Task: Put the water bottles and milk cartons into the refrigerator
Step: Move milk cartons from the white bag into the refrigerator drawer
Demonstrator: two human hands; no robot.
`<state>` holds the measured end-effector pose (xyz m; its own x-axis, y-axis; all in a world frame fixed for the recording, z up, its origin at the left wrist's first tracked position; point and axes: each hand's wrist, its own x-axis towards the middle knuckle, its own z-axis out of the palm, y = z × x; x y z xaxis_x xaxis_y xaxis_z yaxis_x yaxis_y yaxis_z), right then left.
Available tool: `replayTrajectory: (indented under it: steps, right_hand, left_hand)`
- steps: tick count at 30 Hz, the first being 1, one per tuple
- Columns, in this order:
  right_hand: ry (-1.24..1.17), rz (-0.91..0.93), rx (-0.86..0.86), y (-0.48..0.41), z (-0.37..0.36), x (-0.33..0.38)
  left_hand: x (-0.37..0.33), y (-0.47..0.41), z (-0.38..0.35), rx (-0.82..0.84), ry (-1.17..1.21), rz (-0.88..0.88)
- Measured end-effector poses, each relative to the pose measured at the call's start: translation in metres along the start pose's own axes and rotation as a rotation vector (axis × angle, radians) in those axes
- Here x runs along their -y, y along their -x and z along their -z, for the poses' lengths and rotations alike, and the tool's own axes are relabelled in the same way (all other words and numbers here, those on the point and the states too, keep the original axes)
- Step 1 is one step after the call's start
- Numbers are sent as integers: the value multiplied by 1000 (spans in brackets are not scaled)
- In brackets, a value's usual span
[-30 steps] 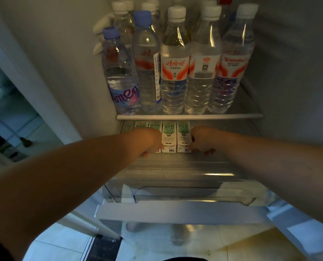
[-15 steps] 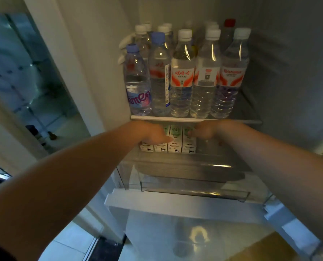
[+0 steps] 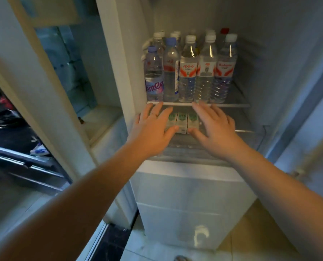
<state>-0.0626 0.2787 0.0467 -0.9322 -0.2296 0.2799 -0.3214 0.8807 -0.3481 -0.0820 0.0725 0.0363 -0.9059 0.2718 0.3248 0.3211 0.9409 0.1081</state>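
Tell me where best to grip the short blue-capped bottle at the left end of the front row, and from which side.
Probably its shoulder just below the cap, from the front. The short blue-capped bottle stands upright at the shelf edge, with a taller bottle close at its right and others behind, so only its front and upper part look free.

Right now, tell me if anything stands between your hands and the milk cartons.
Nothing visible does. The left hand and right hand are spread open just in front of the milk cartons, which stand below the shelf of water bottles.
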Motion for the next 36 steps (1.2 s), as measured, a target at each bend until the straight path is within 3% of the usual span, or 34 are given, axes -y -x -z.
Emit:
replayTrajectory:
  steps: [8, 19, 30, 36]
  right_hand:
    - [240, -62, 55, 127, -34, 32]
    - [130, -134, 226, 276, -97, 38]
    - [109, -249, 337, 440, -96, -28]
    - [114, -303, 352, 530, -67, -92]
  left_hand:
    - [-13, 134, -15, 14, -86, 23]
    - [-57, 297, -74, 241, 117, 164]
    - [-176, 412, -120, 572, 258, 231]
    - [-276, 443, -134, 631, 197, 156]
